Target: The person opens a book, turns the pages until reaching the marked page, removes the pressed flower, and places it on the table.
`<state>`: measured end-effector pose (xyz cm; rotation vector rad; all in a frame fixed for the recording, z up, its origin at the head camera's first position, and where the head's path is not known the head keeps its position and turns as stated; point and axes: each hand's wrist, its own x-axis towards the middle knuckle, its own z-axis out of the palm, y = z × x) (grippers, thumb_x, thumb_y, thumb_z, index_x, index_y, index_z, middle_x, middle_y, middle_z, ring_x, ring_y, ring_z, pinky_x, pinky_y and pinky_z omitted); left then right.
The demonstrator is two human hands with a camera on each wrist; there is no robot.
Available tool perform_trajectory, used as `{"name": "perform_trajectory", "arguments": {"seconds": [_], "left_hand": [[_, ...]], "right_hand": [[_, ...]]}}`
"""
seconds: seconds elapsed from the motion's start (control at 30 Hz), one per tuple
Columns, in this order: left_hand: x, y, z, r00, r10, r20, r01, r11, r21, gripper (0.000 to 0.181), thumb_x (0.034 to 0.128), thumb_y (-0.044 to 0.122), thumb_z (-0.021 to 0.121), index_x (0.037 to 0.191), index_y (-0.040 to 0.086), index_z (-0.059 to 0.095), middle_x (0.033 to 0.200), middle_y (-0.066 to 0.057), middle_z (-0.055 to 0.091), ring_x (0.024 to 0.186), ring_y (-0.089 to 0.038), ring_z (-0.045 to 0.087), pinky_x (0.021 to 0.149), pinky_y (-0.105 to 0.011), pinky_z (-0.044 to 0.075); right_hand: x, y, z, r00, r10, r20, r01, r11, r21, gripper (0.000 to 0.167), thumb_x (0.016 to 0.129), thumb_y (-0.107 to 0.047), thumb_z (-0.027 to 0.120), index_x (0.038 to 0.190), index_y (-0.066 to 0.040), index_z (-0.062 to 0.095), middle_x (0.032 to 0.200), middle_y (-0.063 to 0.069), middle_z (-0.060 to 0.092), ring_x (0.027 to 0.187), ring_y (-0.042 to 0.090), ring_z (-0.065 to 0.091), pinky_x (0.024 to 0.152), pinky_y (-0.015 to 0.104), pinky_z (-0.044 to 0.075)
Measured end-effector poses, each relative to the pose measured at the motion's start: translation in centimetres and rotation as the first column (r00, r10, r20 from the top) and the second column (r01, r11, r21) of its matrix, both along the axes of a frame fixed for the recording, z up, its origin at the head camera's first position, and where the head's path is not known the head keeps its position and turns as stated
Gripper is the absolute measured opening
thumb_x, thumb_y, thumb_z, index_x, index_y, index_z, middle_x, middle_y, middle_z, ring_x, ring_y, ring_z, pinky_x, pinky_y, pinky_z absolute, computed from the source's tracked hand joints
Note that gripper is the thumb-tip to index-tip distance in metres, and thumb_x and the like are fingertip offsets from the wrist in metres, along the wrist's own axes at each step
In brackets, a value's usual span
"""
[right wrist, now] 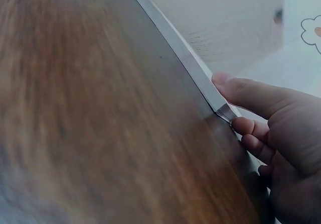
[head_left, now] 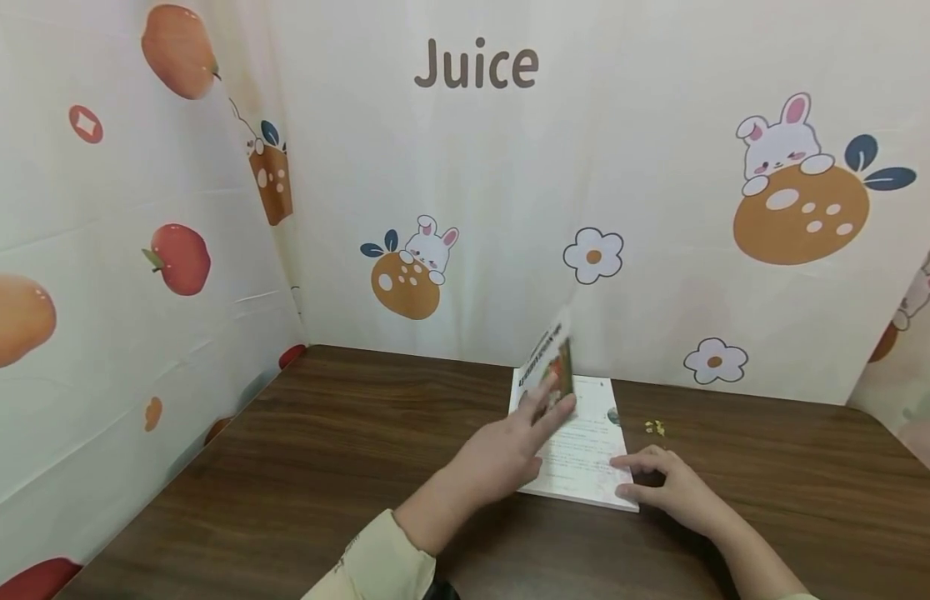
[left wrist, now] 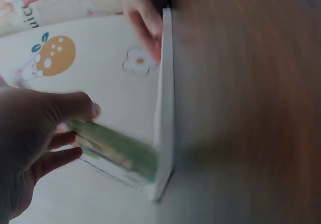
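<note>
A book (head_left: 585, 454) with white printed pages lies on the brown table, its front cover (head_left: 558, 371) raised at a steep slant on the left side. The title and a coloured picture show on the cover's outer face. My left hand (head_left: 510, 446) has its fingers extended against that outer face; in the left wrist view the green picture (left wrist: 120, 148) is just beyond the fingertips. At the lower right corner of the book my right hand (head_left: 671, 483) holds the edge. The right wrist view shows the thumb (right wrist: 246, 91) over the page and curled fingers at the side.
Small yellow pieces (head_left: 655, 427) lie on the table (head_left: 345, 450) to the right of the book. Behind the table hangs a pale curtain (head_left: 495, 183) printed with fruit, rabbits and flowers, and it continues along the left side.
</note>
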<state>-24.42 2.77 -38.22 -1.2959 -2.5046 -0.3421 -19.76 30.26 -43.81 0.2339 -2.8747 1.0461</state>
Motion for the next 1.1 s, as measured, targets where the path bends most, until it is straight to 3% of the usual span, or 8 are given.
{"name": "perform_trajectory", "arguments": {"seconds": [0.17,0.27,0.4,0.5,0.63,0.73,0.93,1.1], "left_hand": [[-0.1,0.1,-1.3,0.999,-0.005,0.033,0.010,0.988,-0.152,0.074,0.0830,0.019,0.065,0.146,0.022,0.026,0.144,-0.003,0.038,0.054,-0.007,0.050,0.044,-0.022,0.037],[-0.1,0.0,-2.0,1.000,-0.008,0.001,0.008,0.972,-0.236,0.049,0.0883,0.026,0.060,0.135,0.021,0.046,0.134,-0.003,0.050,0.073,-0.010,0.062,0.056,-0.024,0.046],[-0.2,0.1,-2.6,0.998,-0.044,-0.035,0.032,0.954,-0.299,0.028,0.0905,0.030,0.059,0.118,0.026,0.060,0.113,0.005,0.060,0.092,-0.008,0.059,0.068,-0.024,0.048],[-0.3,0.5,-3.0,0.998,-0.050,-0.046,0.034,0.950,-0.309,0.017,0.0893,0.032,0.061,0.106,0.029,0.063,0.096,0.009,0.059,0.085,-0.006,0.057,0.065,-0.022,0.046],[-0.2,1.1,-3.5,0.999,-0.025,-0.032,0.014,0.955,-0.296,0.013,0.0858,0.035,0.063,0.097,0.029,0.063,0.090,0.009,0.058,0.078,-0.007,0.057,0.058,-0.023,0.045],[0.1,1.4,-3.9,0.999,-0.014,-0.030,0.005,0.961,-0.278,0.012,0.0827,0.038,0.065,0.090,0.029,0.062,0.086,0.009,0.058,0.073,-0.007,0.058,0.052,-0.023,0.043],[0.4,1.5,-4.0,0.998,0.028,-0.058,-0.043,0.960,-0.278,0.018,0.0829,0.041,0.064,0.099,0.034,0.066,0.100,0.008,0.062,0.084,-0.009,0.059,0.060,-0.025,0.048],[-0.3,1.3,-4.4,0.997,0.062,0.051,-0.043,0.950,-0.310,0.035,0.0882,0.044,0.057,0.123,0.038,0.059,0.125,0.003,0.054,0.110,-0.015,0.051,0.076,-0.029,0.048]], "right_hand": [[-0.2,0.0,0.0,0.999,-0.045,0.014,0.047,0.992,-0.114,0.053,0.084,-0.027,0.068,0.127,-0.002,0.051,0.107,0.010,0.058,0.095,0.021,0.051,0.077,0.034,0.043],[-0.2,0.0,0.2,0.995,-0.081,0.051,0.090,0.973,-0.212,0.048,0.097,-0.022,0.049,0.135,0.004,0.036,0.121,0.023,0.053,0.099,0.026,0.053,0.084,0.039,0.042],[-0.2,-0.1,0.5,0.990,-0.097,0.100,0.118,0.965,-0.235,0.051,0.103,-0.030,0.027,0.140,0.005,0.028,0.134,0.029,0.041,0.107,0.035,0.051,0.093,0.055,0.031],[-0.2,0.0,0.5,0.993,-0.079,0.084,0.091,0.983,-0.158,0.057,0.099,-0.038,0.037,0.139,0.002,0.033,0.136,0.028,0.039,0.116,0.041,0.044,0.093,0.062,0.028],[0.0,0.1,-0.2,0.999,-0.046,0.003,0.046,0.999,-0.024,0.057,0.088,-0.037,0.060,0.134,-0.005,0.046,0.133,0.022,0.044,0.114,0.039,0.041,0.084,0.063,0.033],[0.2,0.3,-0.7,0.999,-0.023,-0.047,0.024,0.999,0.022,0.056,0.084,-0.035,0.066,0.130,-0.005,0.051,0.135,0.018,0.043,0.113,0.036,0.038,0.080,0.063,0.033],[0.1,0.2,-1.0,0.997,0.009,-0.079,-0.007,1.000,0.029,0.054,0.086,-0.033,0.064,0.129,-0.002,0.052,0.141,0.015,0.039,0.115,0.037,0.035,0.080,0.064,0.030],[-0.1,0.3,-0.9,0.999,0.001,-0.049,0.001,0.999,0.032,0.056,0.087,-0.035,0.063,0.131,-0.002,0.051,0.142,0.015,0.038,0.115,0.038,0.034,0.080,0.065,0.028]]}}
